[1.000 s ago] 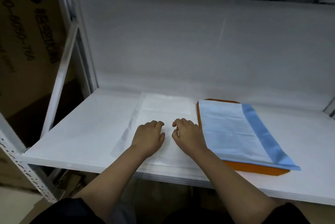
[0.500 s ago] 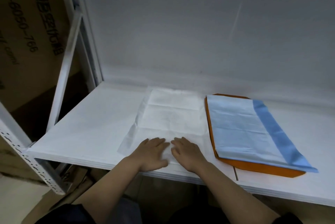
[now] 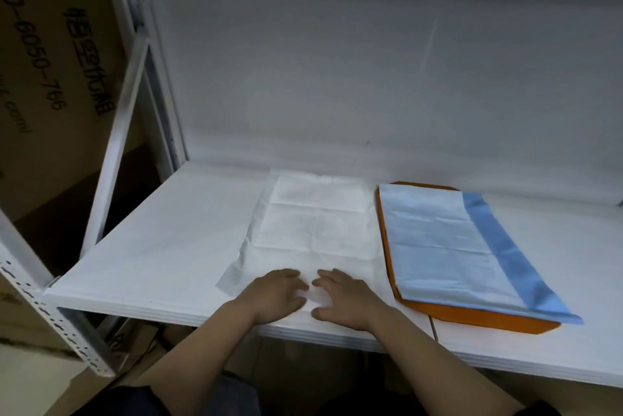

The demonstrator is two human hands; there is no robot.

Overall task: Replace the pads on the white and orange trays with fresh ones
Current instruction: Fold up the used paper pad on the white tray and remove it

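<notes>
A white pad (image 3: 313, 223) lies spread flat on the shelf, covering whatever is beneath it; a white tray cannot be made out under it. My left hand (image 3: 274, 294) and my right hand (image 3: 340, 297) rest side by side, palms down with straight fingers, on the pad's near edge. To the right, an orange tray (image 3: 478, 316) carries a light blue pad (image 3: 445, 243) with a darker blue strip along its right side; that pad overhangs the tray's near right corner.
All of this sits on a white shelf board (image 3: 161, 237) in a white metal rack, with a white back wall (image 3: 337, 78) and another shelf overhead. The rack's upright and diagonal brace (image 3: 116, 142) stand at left, a cardboard box (image 3: 37, 78) behind them.
Both hands have slid from the middle of the white pad toward its near edge, and their fingers have flattened. The blue pad and orange tray have not moved.
</notes>
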